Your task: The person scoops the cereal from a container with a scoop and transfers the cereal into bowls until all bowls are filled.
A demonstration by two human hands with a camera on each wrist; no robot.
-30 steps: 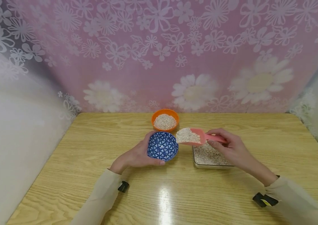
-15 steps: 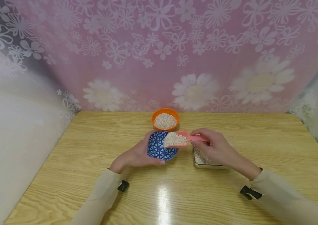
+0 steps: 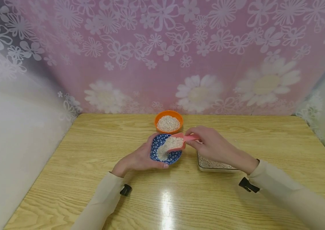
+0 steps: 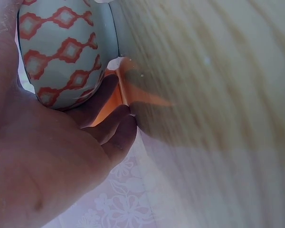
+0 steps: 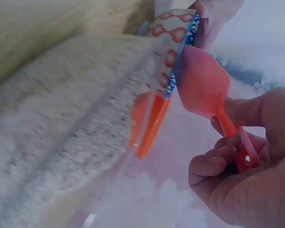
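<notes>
My left hand holds a small bowl on the table, thumb at its near side and fingers round the far side. The bowl is blue and white inside; its outside is white with a red pattern in the left wrist view. My right hand grips the handle of a pink scoop, whose blade tilts down over the bowl. Oats slide off the scoop and gather in the bowl. From the right wrist, the scoop's underside shows at the bowl's rim.
Behind the patterned bowl stands an orange bowl filled with oats. A rectangular tray of oats lies on the right, partly under my right forearm. The wooden table ends at a pink floral backdrop.
My right hand has carried the loaded scoop left from above the tray to over the patterned bowl and tipped it. Oats now pour into that bowl. My left hand stays in place.
</notes>
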